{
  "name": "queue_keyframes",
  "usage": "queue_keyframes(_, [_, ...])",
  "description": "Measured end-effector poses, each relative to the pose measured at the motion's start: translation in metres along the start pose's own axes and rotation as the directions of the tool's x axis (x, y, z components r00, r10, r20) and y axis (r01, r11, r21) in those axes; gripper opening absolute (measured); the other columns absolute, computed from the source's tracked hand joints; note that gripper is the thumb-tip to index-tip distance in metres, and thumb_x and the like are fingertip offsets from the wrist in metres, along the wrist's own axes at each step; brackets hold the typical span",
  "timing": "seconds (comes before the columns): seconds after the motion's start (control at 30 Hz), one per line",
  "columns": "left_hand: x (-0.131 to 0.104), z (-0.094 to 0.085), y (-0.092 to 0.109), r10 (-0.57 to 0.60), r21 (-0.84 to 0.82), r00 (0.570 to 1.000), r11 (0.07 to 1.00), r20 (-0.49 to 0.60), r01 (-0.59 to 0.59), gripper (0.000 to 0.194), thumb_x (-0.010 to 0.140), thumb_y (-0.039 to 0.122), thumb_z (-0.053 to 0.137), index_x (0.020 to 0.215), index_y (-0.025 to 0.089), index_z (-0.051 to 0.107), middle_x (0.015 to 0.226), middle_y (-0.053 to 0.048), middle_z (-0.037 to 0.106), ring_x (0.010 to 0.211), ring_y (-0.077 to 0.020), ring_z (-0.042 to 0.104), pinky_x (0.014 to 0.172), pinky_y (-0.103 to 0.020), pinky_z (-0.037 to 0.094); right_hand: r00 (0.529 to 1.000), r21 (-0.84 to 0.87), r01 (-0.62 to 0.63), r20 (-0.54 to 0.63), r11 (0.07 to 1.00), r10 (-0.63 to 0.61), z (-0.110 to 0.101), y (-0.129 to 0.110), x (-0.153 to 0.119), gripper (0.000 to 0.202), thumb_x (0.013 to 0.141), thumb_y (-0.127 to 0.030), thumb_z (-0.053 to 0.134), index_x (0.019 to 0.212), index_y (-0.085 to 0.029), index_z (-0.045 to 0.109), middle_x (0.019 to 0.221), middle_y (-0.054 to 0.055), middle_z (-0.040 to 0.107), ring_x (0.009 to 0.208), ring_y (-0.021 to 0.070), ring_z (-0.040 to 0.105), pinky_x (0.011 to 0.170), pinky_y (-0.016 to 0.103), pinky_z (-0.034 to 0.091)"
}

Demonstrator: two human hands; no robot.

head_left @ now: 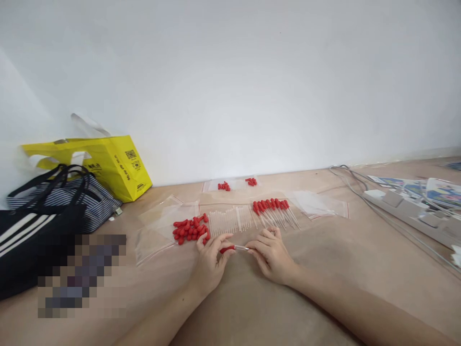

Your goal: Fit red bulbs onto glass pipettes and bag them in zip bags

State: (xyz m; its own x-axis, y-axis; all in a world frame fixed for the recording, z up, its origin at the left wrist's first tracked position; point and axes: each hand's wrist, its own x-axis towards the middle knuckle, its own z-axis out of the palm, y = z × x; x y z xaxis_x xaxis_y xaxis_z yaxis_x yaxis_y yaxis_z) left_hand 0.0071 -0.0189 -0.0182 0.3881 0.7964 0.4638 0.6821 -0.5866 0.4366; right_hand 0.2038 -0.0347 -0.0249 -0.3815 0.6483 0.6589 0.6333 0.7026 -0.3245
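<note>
Between my hands a small red rubber bulb (pixel 227 249) sits at the end of a thin clear tube (pixel 241 248). My left hand (pixel 211 262) pinches the bulb, while my right hand (pixel 271 254) grips the tube's other end. Left of centre lies a pile of loose red bulbs (pixel 189 230). Beside it is a row of clear tubes (pixel 229 221) without bulbs. Further right, several tubes topped with red bulbs (pixel 271 206) lie side by side, bulbs toward the wall.
Clear plastic bags (pixel 162 221) lie at left, with more bags (pixel 317 204) at right. Near the wall are small red bulbs (pixel 224 186). A yellow bag (pixel 126 168) and black bag (pixel 39 245) stand left; a white power strip (pixel 410 214) and cables are right.
</note>
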Motion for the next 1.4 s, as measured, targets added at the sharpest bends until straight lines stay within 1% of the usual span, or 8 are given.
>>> queue_keyframes(0.2, [0.000,-0.003,0.004,0.058,0.042,0.998,0.997,-0.007,-0.057,0.014,0.085,0.029,0.044,0.084,0.024,0.057,0.083,0.001,0.066,0.082,-0.0160,0.058,0.095,-0.044,0.015,1.000,-0.010,0.009,0.026,1.000,-0.008,0.000,0.002,-0.001,0.016,0.082,-0.018,0.043,0.084,-0.020,0.058,0.070,0.001,0.058,0.071,0.0137,0.042,0.076,0.034,0.022])
queue_keyframes(0.4, [-0.001,-0.001,0.004,0.066,-0.009,0.998,0.998,-0.002,-0.066,0.018,0.086,0.028,0.041,0.085,0.024,0.059,0.078,0.001,0.065,0.078,-0.0152,0.058,0.094,-0.046,0.017,0.997,-0.096,0.073,0.032,0.993,-0.070,0.001,0.002,-0.001,0.016,0.082,-0.019,0.043,0.082,-0.019,0.059,0.068,0.001,0.058,0.070,0.0133,0.042,0.076,0.034,0.021])
queue_keyframes(0.6, [-0.001,0.000,0.004,0.054,-0.087,0.996,0.995,0.064,-0.048,0.014,0.082,0.028,0.048,0.083,0.024,0.061,0.073,0.002,0.064,0.074,-0.0147,0.058,0.094,-0.048,0.019,0.985,-0.184,0.172,0.024,0.968,-0.171,-0.001,0.005,0.000,0.017,0.079,-0.013,0.042,0.081,-0.018,0.058,0.062,-0.001,0.053,0.068,0.0130,0.040,0.076,0.034,0.021])
queue_keyframes(0.8, [-0.001,0.001,0.005,0.123,-0.094,0.989,0.989,0.082,-0.115,0.013,0.080,0.023,0.050,0.083,0.025,0.063,0.069,0.003,0.064,0.073,-0.0138,0.058,0.096,-0.048,0.016,0.956,-0.223,0.283,-0.015,0.933,-0.293,0.000,0.006,0.000,0.022,0.076,-0.007,0.037,0.079,-0.016,0.057,0.061,0.000,0.052,0.065,0.0124,0.038,0.080,0.036,0.019])
queue_keyframes(0.93, [-0.002,0.002,0.005,0.129,-0.086,0.990,0.989,0.052,-0.124,0.017,0.082,0.028,0.049,0.095,0.025,0.059,0.070,0.003,0.065,0.072,-0.0142,0.058,0.095,-0.046,0.018,0.987,-0.144,0.157,-0.008,0.977,-0.159,0.002,0.000,0.003,0.018,0.079,-0.014,0.040,0.078,-0.017,0.057,0.063,0.000,0.054,0.067,0.0129,0.038,0.075,0.034,0.020])
queue_keyframes(1.07, [-0.001,-0.001,0.003,0.025,-0.104,0.999,0.994,0.042,-0.020,0.034,0.078,0.037,0.055,0.108,0.024,0.048,0.068,0.004,0.067,0.078,-0.0174,0.057,0.092,-0.045,0.025,0.998,-0.078,0.058,0.036,0.995,-0.055,0.000,-0.002,0.005,0.017,0.082,-0.018,0.041,0.078,-0.018,0.058,0.065,0.000,0.056,0.068,0.0133,0.040,0.073,0.033,0.020])
queue_keyframes(1.23, [0.002,-0.006,-0.001,-0.148,-0.075,0.986,0.985,0.073,0.153,0.031,0.064,0.034,0.069,0.090,0.022,0.057,0.076,0.000,0.068,0.079,-0.0207,0.058,0.073,-0.037,0.042,0.998,-0.098,-0.048,0.022,0.994,0.050,-0.005,0.008,0.002,0.020,0.083,-0.017,0.039,0.077,-0.018,0.058,0.066,0.001,0.057,0.070,0.0138,0.042,0.074,0.033,0.020])
queue_keyframes(1.4, [0.003,-0.003,0.000,-0.017,-0.092,0.999,0.996,0.038,0.021,0.013,0.066,0.032,0.067,0.068,0.020,0.062,0.087,-0.003,0.067,0.084,-0.0203,0.060,0.076,-0.036,0.043,0.999,-0.141,-0.049,0.016,0.989,0.051,-0.007,0.014,-0.001,0.021,0.083,-0.017,0.039,0.077,-0.018,0.059,0.066,0.001,0.056,0.069,0.0134,0.043,0.074,0.033,0.020])
